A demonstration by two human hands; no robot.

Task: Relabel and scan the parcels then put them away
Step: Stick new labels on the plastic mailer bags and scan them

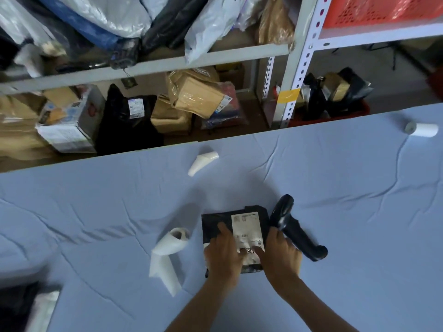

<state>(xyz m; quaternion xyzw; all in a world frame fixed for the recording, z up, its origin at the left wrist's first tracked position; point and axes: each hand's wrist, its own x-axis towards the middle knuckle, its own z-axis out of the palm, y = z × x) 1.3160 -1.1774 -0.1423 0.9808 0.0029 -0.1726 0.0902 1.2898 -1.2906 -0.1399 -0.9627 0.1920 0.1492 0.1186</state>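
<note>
Risk: label [245,226] may crease or trap bubbles if smoothed unevenly, and a wrinkled code may fail to scan.
Left grip [224,250]: fingers flat, pressing the label and parcel [212,226], clasping nothing.
Right grip [279,252]: spread flat likewise, thumb on the label.
Parcel: beneath both grips, on the desk [335,188].
Scanner [294,231]: just right of the right grip.

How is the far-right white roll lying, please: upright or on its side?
On its side: the white roll rests lengthwise, round end facing left.
</note>
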